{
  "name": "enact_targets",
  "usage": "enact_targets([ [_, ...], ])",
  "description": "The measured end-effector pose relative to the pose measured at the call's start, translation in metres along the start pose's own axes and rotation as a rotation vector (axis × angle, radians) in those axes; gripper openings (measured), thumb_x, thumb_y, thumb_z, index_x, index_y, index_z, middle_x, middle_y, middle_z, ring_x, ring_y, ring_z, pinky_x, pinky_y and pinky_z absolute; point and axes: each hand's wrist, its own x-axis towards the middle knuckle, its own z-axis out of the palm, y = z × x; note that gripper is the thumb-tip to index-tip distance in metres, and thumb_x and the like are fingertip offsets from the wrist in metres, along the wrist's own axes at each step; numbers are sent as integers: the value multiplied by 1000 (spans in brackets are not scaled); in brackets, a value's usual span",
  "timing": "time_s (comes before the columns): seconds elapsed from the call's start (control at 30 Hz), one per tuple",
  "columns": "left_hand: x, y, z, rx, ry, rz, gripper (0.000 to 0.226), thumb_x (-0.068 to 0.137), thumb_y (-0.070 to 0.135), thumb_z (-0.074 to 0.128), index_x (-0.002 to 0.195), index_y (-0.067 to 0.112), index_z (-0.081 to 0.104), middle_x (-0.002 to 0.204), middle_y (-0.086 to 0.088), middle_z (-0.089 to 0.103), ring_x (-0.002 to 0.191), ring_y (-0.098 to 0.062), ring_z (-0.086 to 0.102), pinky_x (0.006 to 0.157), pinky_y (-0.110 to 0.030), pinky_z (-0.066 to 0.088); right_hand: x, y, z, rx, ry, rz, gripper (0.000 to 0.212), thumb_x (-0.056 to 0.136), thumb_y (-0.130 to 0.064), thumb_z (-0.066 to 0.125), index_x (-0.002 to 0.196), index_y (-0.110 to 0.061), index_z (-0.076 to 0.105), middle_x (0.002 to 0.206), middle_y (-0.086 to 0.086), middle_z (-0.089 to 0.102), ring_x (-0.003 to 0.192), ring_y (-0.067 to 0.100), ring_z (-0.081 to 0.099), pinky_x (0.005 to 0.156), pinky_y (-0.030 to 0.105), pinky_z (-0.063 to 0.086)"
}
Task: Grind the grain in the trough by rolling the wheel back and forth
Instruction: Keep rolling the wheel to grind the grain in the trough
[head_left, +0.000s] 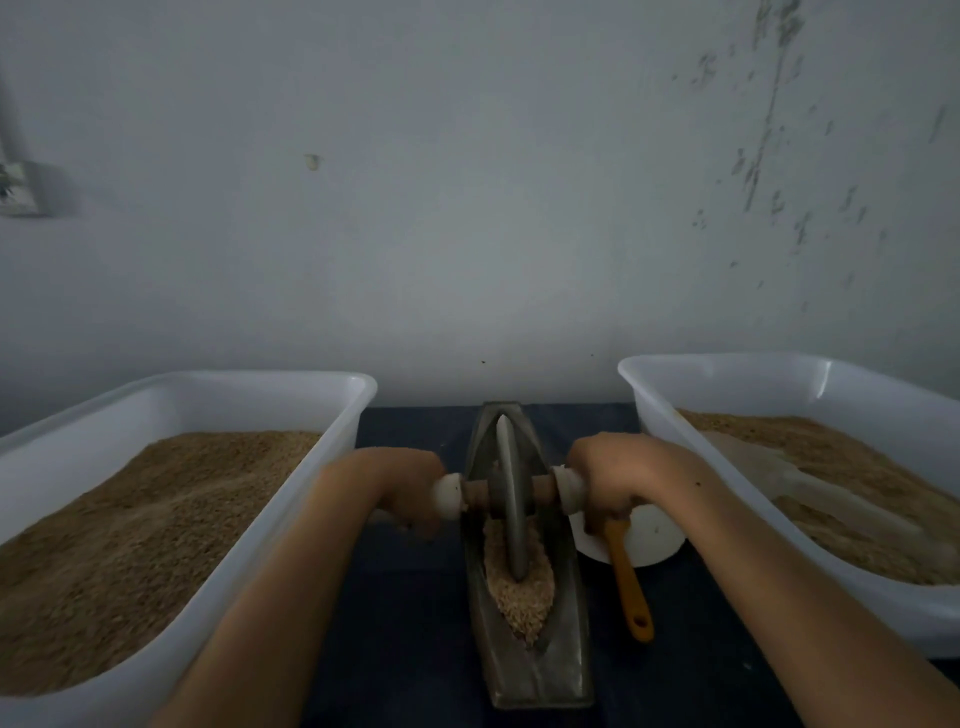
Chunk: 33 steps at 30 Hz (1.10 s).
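- While your forearms reach in from the near edge, the near end of the trough (540, 670) sits closest to you on the dark desk (415, 623), lying lengthwise between the two white tubs.
- Next out, the grain (519, 592) is heaped in the near half of the channel, still coarse by the look of it.
- The wheel (511, 499) stands upright in that grain, about midway along the trough.
- Your left hand (410, 493) and right hand (608, 478) each wrap an axle handle, every grip clamped on the wheel's ends: you are mid-stroke in the grinding.
- The next move likely calls for even downward pressure and level handles, so the wheel stays in the channel.
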Motion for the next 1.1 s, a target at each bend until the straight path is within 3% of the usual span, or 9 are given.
enact_targets([
  [0.13, 3, 1, 1, 18, 21, -12, 19, 78, 21, 73, 80, 24, 55, 74, 7, 59, 66, -5, 55, 73, -27, 43, 4, 0, 2, 14, 10, 29, 29, 85, -25, 71, 108, -9, 63, 79, 3, 57, 74, 16, 58, 67, 28, 47],
  [0.3, 12, 3, 6, 91, 289, -119, 39, 77, 28, 73, 112, 18, 58, 107, -3, 63, 95, -19, 59, 85, -36, 46, 16, 1, 11, -46, 323, 47, 21, 88, -21, 65, 108, -18, 62, 104, 5, 63, 94, 22, 62, 73, 30, 42],
  [0.43, 16, 7, 13, 194, 563, -166, 30, 82, 27, 66, 109, 20, 54, 109, -4, 62, 101, -24, 59, 80, -35, 43, 26, 1, 19, -34, 519, 70, 6, 92, -19, 56, 95, -23, 54, 105, 1, 64, 97, 22, 60, 75, 31, 35],
  [0.5, 16, 7, 16, 207, 621, -175, 27, 83, 26, 64, 107, 20, 54, 108, -4, 62, 100, -24, 60, 78, -33, 42, 29, 2, 22, -47, 547, 69, 9, 91, -19, 55, 90, -24, 47, 103, 1, 64, 97, 22, 60, 76, 32, 32],
  [0.6, 15, 7, 13, 186, 516, -178, 32, 81, 28, 68, 111, 20, 56, 107, -3, 63, 99, -22, 60, 81, -34, 44, 29, 3, 20, -59, 515, 61, 4, 93, -21, 54, 94, -24, 53, 105, 1, 64, 97, 22, 60, 76, 31, 35],
  [0.77, 8, 4, 5, 79, 237, -126, 39, 79, 26, 72, 114, 16, 58, 106, -3, 63, 96, -19, 59, 88, -35, 46, 11, 4, 8, -48, 251, 5, 24, 85, -25, 68, 107, -16, 62, 101, 4, 65, 92, 20, 62, 73, 30, 45],
  [0.9, 0, 4, 0, 62, 6, -52, 15, 78, 20, 72, 88, 16, 61, 79, 4, 62, 73, -11, 58, 76, -29, 46, -1, 3, -1, 16, -36, -6, 35, 86, -25, 70, 116, -8, 62, 110, 9, 66, 96, 21, 64, 82, 31, 50],
  [1.03, 2, 6, -1, 70, 10, -59, 18, 77, 20, 73, 78, 20, 55, 75, 4, 58, 74, -13, 57, 77, -29, 47, -1, 4, 0, 58, -53, 4, 38, 86, -25, 70, 118, -7, 61, 111, 9, 66, 98, 21, 64, 84, 30, 50],
  [1.1, 6, 7, 1, 90, 93, -88, 20, 76, 24, 75, 86, 18, 58, 82, 2, 59, 76, -13, 57, 80, -31, 47, 2, 4, 2, 28, 17, 12, 35, 86, -26, 70, 114, -8, 63, 110, 10, 67, 100, 23, 65, 82, 31, 50],
])
